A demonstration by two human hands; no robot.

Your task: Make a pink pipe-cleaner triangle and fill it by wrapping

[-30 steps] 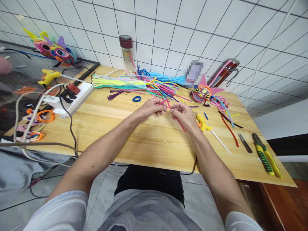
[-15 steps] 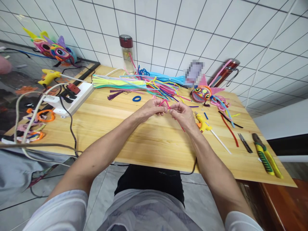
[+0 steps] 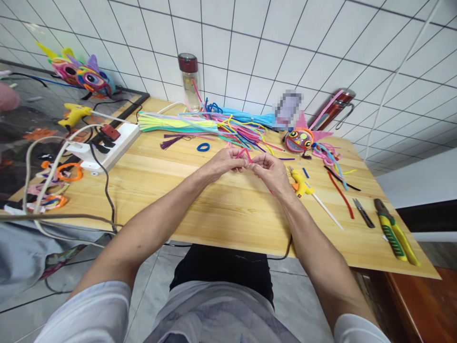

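Over the middle of the wooden table, there's a pink stem bent into a sharp peak, held between both hands. Left hand has it pinched, right hand is pinching it too, fingertips nearly meeting. So one bend's in, but I can't see a closed shape; fingers cover too much to tell how much shaping is left. A blue ring sits beyond the left hand, near a big pile of stems. To the right, a colourful face looks pretty much finished to me. Yellow glue gun lies by the right hand, not in use.
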